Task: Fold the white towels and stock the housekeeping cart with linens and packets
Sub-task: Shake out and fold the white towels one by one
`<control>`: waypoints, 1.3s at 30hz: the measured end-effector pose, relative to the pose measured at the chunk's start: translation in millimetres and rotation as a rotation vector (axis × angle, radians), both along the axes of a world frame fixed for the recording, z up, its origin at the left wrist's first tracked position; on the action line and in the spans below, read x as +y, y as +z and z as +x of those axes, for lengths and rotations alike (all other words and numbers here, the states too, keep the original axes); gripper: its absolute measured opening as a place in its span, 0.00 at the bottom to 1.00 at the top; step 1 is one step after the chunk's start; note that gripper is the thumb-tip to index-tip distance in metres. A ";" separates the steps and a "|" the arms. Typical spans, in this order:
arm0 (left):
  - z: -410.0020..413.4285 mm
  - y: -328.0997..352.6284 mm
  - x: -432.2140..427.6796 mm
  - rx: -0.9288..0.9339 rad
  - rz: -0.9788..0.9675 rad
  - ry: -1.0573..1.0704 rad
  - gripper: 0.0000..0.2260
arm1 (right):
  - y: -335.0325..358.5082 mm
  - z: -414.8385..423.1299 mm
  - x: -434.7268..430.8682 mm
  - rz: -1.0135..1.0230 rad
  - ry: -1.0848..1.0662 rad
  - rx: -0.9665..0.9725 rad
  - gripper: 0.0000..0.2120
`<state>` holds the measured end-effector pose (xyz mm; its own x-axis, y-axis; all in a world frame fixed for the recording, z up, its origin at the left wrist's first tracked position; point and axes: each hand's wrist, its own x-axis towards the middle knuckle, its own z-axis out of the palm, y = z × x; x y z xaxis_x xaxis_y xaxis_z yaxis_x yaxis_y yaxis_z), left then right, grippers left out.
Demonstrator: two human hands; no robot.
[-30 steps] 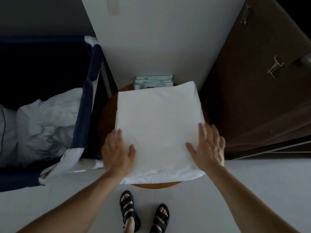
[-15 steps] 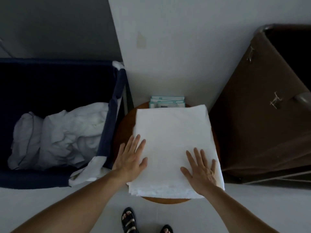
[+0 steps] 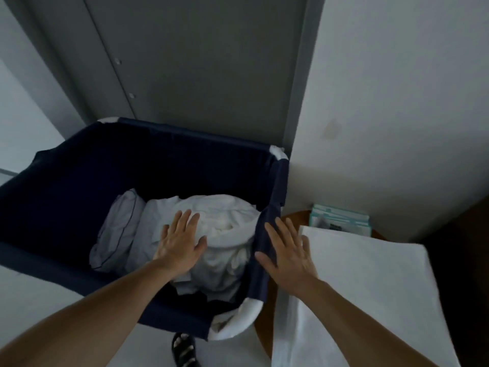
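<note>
Towel [image 3: 370,274] folded on round table [image 3: 264,337] at right, no longer under palms. Left hand [image 3: 180,247] moved over crumpled linens [image 3: 225,215] in navy bin [image 3: 79,186], fingers spread flat. Right hand [image 3: 288,250] likewise wide, above bin's right rim. Packets [image 3: 341,219] at far table edge by white wall [image 3: 397,102]. Grey door [image 3: 198,62] beyond bin.

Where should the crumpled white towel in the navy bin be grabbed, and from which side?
Pinch the raised, bunched ridge at the top of the crumpled towel, coming straight down from above. It lies heaped low inside the bin, whose high fabric walls block the sides, and the folds stand up there. The left hand is open just beside it.
</note>
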<state>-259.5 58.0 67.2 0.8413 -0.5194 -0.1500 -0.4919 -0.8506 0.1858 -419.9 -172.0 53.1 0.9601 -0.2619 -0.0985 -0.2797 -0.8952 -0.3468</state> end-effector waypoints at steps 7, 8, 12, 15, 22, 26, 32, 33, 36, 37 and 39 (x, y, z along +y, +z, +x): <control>147.7 -58.5 32.2 0.138 0.037 -0.008 0.32 | -69.0 178.2 51.6 -0.028 0.117 0.335 0.48; 166.7 -71.6 35.4 0.154 0.036 -0.013 0.32 | -87.0 196.6 51.9 -0.029 0.099 0.417 0.52; 224.6 -130.8 43.4 0.212 0.097 -0.078 0.32 | -167.0 242.4 48.7 -0.051 0.057 0.624 0.64; 253.8 -176.5 40.8 0.281 0.137 -0.146 0.32 | -219.4 261.2 48.9 -0.066 0.025 0.647 0.71; 278.2 -242.2 23.6 0.342 0.071 -0.217 0.32 | -285.7 301.1 26.2 -0.183 -0.043 0.551 0.73; 283.4 -248.8 13.5 0.361 0.026 -0.218 0.33 | -291.9 315.2 29.1 -0.096 -0.155 0.653 0.51; 279.8 -213.2 0.4 0.447 0.057 -0.300 0.46 | -237.2 307.1 60.4 0.355 -0.297 0.482 0.10; 278.1 -201.8 -2.8 0.473 0.076 -0.320 0.50 | -217.3 307.9 58.8 0.497 -0.361 0.386 0.09; 270.6 -161.4 -14.5 0.557 0.120 -0.354 0.60 | -141.5 312.5 46.1 0.847 -0.528 0.091 0.05; 267.0 -145.0 -19.0 0.572 0.104 -0.347 0.62 | -112.3 312.4 40.7 0.942 -0.549 0.021 0.06; 258.8 -106.7 -30.8 0.611 -0.038 -0.274 0.64 | -52.6 309.3 28.8 1.068 -0.488 -0.090 0.08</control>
